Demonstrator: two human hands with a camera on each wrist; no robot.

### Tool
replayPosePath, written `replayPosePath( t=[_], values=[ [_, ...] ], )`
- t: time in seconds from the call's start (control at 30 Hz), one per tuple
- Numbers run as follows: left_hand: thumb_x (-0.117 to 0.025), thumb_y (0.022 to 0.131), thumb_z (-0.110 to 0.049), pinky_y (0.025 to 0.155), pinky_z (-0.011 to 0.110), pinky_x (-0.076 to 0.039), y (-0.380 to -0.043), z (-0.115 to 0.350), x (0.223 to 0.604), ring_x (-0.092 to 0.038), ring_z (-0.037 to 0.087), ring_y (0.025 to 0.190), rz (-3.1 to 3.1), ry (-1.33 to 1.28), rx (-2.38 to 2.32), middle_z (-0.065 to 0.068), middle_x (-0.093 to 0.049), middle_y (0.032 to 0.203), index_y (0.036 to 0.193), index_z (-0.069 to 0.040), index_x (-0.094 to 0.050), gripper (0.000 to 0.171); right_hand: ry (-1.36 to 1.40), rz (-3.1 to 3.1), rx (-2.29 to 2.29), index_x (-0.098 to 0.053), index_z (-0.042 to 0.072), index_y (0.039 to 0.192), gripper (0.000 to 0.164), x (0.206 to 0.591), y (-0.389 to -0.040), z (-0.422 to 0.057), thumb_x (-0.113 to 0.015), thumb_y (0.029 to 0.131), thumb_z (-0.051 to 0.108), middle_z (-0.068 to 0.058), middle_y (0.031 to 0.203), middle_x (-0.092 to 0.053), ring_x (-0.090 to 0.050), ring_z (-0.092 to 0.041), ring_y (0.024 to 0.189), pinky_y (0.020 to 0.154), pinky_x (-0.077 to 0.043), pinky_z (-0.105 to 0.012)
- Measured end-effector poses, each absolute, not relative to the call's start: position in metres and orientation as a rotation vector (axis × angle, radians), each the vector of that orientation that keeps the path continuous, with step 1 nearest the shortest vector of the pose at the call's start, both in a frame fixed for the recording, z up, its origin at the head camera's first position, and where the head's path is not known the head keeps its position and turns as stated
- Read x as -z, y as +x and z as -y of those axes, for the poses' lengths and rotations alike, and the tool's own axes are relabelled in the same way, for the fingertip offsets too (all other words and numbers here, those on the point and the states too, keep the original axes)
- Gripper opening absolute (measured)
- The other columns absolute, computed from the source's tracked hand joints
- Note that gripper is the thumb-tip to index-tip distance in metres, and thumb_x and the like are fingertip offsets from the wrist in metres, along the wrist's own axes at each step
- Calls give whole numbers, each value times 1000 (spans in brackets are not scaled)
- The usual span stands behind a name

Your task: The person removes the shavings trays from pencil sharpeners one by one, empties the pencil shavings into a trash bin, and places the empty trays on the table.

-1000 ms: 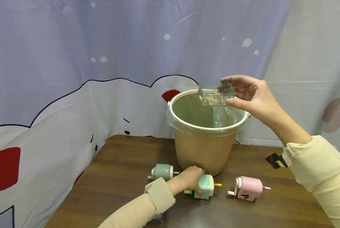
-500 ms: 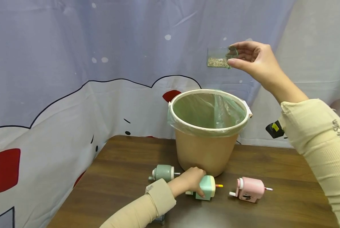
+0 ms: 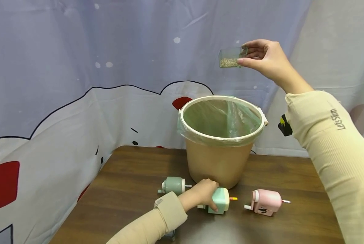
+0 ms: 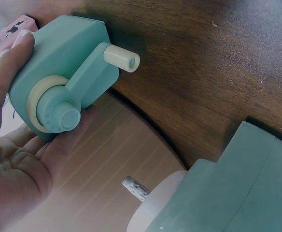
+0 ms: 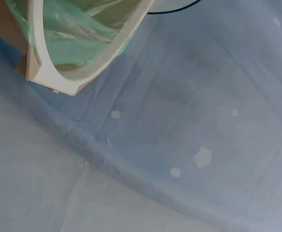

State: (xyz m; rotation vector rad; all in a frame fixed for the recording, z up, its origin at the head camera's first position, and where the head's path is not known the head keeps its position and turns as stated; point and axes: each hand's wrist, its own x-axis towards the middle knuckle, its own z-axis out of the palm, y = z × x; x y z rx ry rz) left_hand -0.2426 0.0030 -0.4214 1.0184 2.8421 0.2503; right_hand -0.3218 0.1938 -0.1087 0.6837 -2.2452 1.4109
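Lined bin (image 3: 217, 162), mid-frame, R of ctr. L hand (image 3: 202, 195) grips mint sharpener (image 3: 220, 200) below; looks stiff, smooth, best held by sides. R hand (image 3: 271, 64) pinches clear tray (image 3: 229, 53), upper R; prob. light, brittle, hold end wall. Shavings (image 3: 228, 63) inside, likely loose.

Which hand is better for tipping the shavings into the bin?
Right, likely: the right hand holds the tray of shavings higher than the bin; the left hand grips the mint sharpener.

Bin (image 3: 218, 161) blocks behind mint shrpnr (image 3: 221, 200); sm gap to pink shrpnr (image 3: 267, 202).
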Motion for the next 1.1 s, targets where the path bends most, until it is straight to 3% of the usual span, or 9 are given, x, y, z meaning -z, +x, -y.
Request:
replayPosePath(
  t=[0.2,0.33,0.47,1.1],
  values=[
    [-90,56,-38,61,15,-43,-241,-5,425,-54,5,66,-2840,1040,-263,-6,-65,78,95,-9,-66,54,629,2375,-1130,-52,-4,124,55,114,-324,-189,-74,78,15,6,93,-56,-55,0,85,81,-46,-11],
    [-90,55,-38,61,16,-43,-243,-5,424,-55,5,66,-2844,1037,-254,-6,-65,79,95,-10,-66,55,614,2461,-941,-50,-3,128,59,119,-324,-187,-74,79,21,-11,108,-56,-56,-18,100,96,-45,-30],
    [-90,56,-39,62,16,-44,-246,-6,423,-55,6,67,-2847,1043,-237,-6,-65,79,96,-10,-66,55,623,2484,-864,-48,-4,129,60,124,-324,-188,-72,80,21,-24,120,-54,-52,-35,111,101,-39,-44],
    [-90,56,-38,62,16,-43,-247,-4,425,-54,6,68,-2849,1027,-254,-5,-65,80,97,-9,-65,56,716,2486,-791,-47,-3,133,61,131,-328,-188,-71,79,10,-24,123,-44,-50,-40,113,102,-39,-47]
  ],
)
